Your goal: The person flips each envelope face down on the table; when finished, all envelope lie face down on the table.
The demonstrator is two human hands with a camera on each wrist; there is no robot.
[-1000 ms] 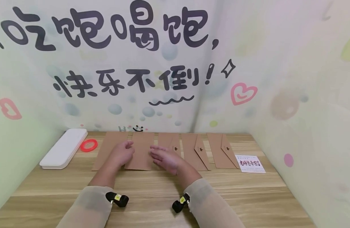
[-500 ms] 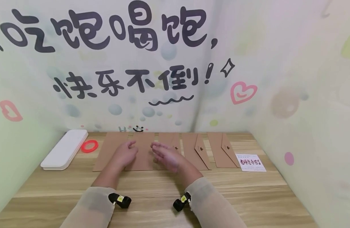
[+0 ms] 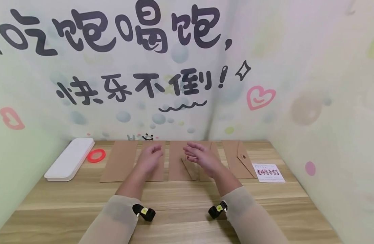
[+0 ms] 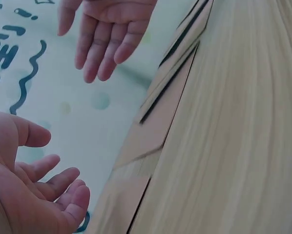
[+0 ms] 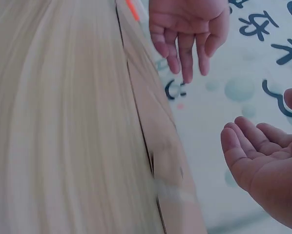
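Several brown paper envelopes lie in a row along the back of the table. My left hand (image 3: 149, 159) is held over the second envelope (image 3: 160, 171) from the left, fingers loosely bent and holding nothing. The third envelope (image 3: 176, 167), with its pointed flap at the right, shows between the hands. In the head view my right hand (image 3: 205, 160) overlaps the fourth envelope (image 3: 206, 176), its fingers loosely extended and holding nothing. Both wrist views show the palms facing each other across a gap, raised above the envelopes.
The leftmost envelope (image 3: 119, 162) lies near a red ring (image 3: 96, 150) and a long white case (image 3: 69, 159). At the right, a white card (image 3: 269, 173) with dark red writing lies beside the last envelope (image 3: 231, 162). A printed wall sheet (image 3: 113, 118) stands behind the wooden table (image 3: 174, 210).
Both hands have shifted to the right, most of it in the last half second, uncovering the third envelope. The envelopes, case, ring and card stay in place.
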